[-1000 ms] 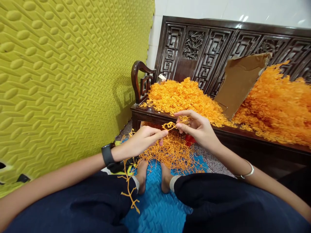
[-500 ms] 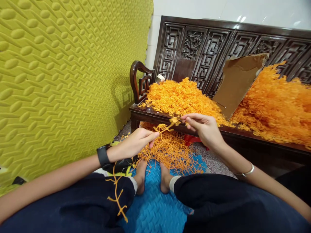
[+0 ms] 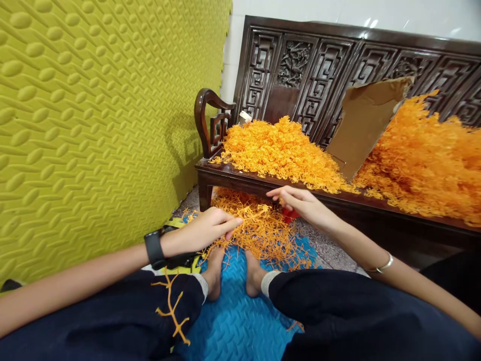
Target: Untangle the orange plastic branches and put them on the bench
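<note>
My left hand (image 3: 210, 228) is closed in a pinch on a thin orange plastic branched stem (image 3: 257, 216), whose tufted end points right toward my other hand. Another length of orange branched stem (image 3: 171, 303) hangs below my left wrist, over the dark trouser leg; whether it is the same piece is hidden. To the right, my right hand (image 3: 302, 203) has its thumb and fingers drawn together around a small orange bit (image 3: 281, 201), its index finger stretched forward. A gap separates it from the stem's tip. Beneath both hands lies a heap of orange stems (image 3: 259, 240).
A dark carved wooden bench (image 3: 235, 173) bears a pile of curly orange pieces (image 3: 278, 150) and a larger pile (image 3: 432, 160), with a cardboard sheet (image 3: 361, 125) between. Blue mat (image 3: 233, 321) lies underfoot. A yellow textured mat (image 3: 93, 110) stands at left. Something red (image 3: 289, 215) shows under the bench.
My right hand has come away from the stem's tufted end and dropped slightly. My left hand has lowered a little with the stem. The view has shifted slightly.
</note>
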`<state>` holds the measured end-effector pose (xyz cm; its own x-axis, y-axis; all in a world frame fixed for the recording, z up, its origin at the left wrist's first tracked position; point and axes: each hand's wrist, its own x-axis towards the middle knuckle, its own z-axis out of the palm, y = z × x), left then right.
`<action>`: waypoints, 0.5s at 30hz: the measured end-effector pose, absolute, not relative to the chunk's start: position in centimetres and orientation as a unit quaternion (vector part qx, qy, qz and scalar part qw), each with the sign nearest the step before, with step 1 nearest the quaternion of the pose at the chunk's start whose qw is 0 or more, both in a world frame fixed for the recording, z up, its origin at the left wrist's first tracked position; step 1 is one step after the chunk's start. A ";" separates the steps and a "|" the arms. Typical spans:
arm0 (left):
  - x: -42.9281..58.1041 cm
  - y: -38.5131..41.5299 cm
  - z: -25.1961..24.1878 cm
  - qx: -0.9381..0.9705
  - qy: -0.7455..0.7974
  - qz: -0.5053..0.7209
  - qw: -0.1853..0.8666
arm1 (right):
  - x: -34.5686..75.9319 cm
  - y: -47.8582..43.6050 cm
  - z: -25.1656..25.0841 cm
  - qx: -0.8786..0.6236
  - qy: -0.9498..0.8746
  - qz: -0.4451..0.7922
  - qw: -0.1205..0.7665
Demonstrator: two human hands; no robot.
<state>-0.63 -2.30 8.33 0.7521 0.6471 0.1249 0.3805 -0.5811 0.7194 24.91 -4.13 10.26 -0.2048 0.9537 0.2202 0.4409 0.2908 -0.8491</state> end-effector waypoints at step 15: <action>-0.1 -2.6 8.5 0.876 0.306 0.179 0.327 | 22.4 -3.8 9.3 -0.487 -0.676 0.366 0.413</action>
